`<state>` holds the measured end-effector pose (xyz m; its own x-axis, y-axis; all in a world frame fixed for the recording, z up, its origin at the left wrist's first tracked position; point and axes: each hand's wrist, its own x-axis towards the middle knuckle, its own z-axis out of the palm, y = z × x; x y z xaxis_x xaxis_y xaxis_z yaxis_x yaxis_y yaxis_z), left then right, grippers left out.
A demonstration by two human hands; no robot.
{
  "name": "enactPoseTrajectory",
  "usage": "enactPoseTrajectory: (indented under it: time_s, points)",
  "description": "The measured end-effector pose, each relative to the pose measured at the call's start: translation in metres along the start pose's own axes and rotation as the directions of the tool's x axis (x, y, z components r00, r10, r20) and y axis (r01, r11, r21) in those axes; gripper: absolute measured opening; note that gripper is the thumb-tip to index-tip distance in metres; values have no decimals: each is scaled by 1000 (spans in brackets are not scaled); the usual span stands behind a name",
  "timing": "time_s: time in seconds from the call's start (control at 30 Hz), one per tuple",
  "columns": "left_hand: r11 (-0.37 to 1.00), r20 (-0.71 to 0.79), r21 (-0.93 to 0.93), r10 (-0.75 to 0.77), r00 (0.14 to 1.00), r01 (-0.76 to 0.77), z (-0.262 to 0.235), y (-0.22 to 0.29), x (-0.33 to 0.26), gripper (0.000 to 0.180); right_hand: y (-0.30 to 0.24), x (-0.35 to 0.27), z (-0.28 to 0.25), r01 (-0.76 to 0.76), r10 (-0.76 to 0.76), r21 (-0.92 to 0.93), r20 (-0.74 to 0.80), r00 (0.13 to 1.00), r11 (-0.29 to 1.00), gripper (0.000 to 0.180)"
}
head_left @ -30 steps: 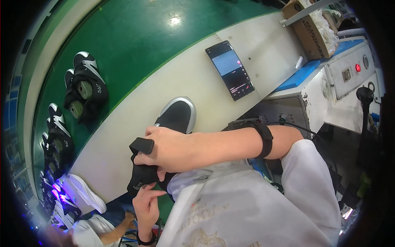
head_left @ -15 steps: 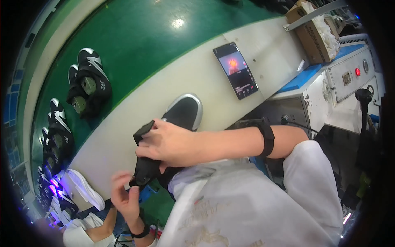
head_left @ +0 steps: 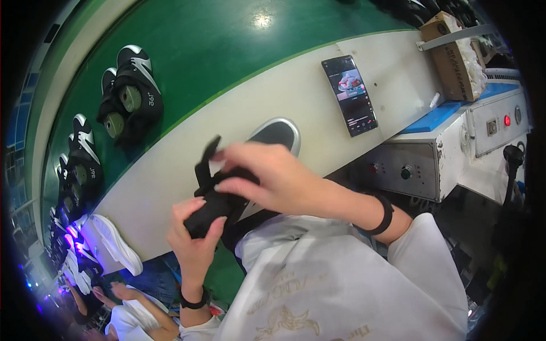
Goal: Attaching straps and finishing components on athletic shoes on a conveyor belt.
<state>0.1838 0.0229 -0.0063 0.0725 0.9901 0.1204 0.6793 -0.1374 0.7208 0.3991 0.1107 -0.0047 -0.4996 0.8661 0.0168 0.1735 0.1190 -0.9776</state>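
Head view: our left hand point(head_left: 194, 232) gripped the black shoe point(head_left: 208, 215) rearward, seemingly for steadiness, while our right hand point(head_left: 270, 175) clasped it farther forward

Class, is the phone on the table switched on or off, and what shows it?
On: the phone screen is lit, showing a coloured picture and small icons.

Visible markings.
White characters point(head_left: 151, 99) are marking the black shoes point(head_left: 140, 85); gold lettering point(head_left: 276, 296) and an emblem point(head_left: 285, 324) are decorating the white shirt point(head_left: 364, 273); dark print point(head_left: 455, 62) is lining the cardboard box point(head_left: 447, 71); tiny text point(head_left: 359, 121) is glowing on the phone point(head_left: 348, 102).
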Motion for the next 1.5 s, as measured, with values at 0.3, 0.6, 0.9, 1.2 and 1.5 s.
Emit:
enactPoseTrajectory:
  time_s: [0.3,0.6,0.9,1.2,1.5]
  points:
    - [914,98,-164,-358,929,370,-12,-2,26,39,7,25,35,344,-308,17,-407,860,939,17]
    - [883,67,-296,-362,930,365,14,-53,28,54,19,28,66,361,-338,-2,-355,872,933,11]
    - [887,151,-353,-259,954,297,22,-64,45,50,28,41,62,421,-443,-138,-284,850,897,18]
    - [858,-115,-313,-460,881,407,0,-76,28,20,27,-35,17,543,-422,-436,348,837,717,43]
    - [850,-552,107,-381,742,516,-42,-47,-47,28,124,114,-314,-254,-241,-779,-456,857,572,68]
